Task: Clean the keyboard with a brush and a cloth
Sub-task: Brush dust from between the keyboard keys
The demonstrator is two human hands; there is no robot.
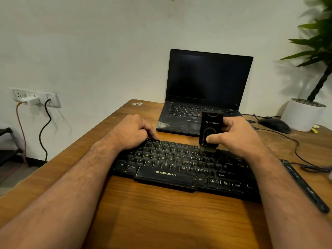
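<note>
Wooden desk point(161, 212) carries the keyboard point(179, 168) lengthwise left-right; right hand point(239, 135) grips brush point(211, 130) upright over its far row, left hand point(133, 132) curled, steadying its far-left corner.

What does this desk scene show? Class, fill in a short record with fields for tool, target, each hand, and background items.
tool: black block-shaped brush, bristles down on the upper key rows
target: black Zebronics keyboard on the brown wooden table
right hand: grips the brush upright
left hand: fingers curled, resting on the keyboard's far left corner
background: open black laptop with dark screen, black mouse, white plant pot
cloth: not in view
</note>
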